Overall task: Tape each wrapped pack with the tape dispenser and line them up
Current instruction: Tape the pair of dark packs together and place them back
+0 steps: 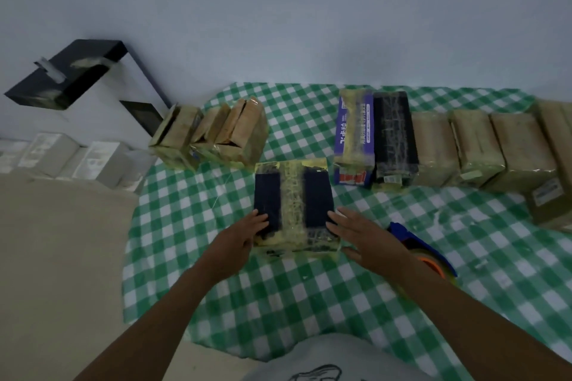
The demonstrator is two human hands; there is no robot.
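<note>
A dark blue pack [318, 198] with a strip of yellowish tape down its middle lies flat at the centre of the green checked cloth [278, 294]. My left hand [240, 237] rests on its near left corner with fingers spread. My right hand [360, 237] touches its near right corner, fingers apart. The blue tape dispenser [411, 240] with its orange-cored roll lies on the cloth just right of my right wrist, partly hidden by the arm. A row of taped packs [433, 145] runs along the far right, starting with a purple printed one [354, 139].
Several brown taped packs [213, 133] stand on edge at the cloth's far left. White boxes [77, 158] and a black box [65, 74] sit on the floor to the left. A beige mat [62, 257] borders the cloth's left edge.
</note>
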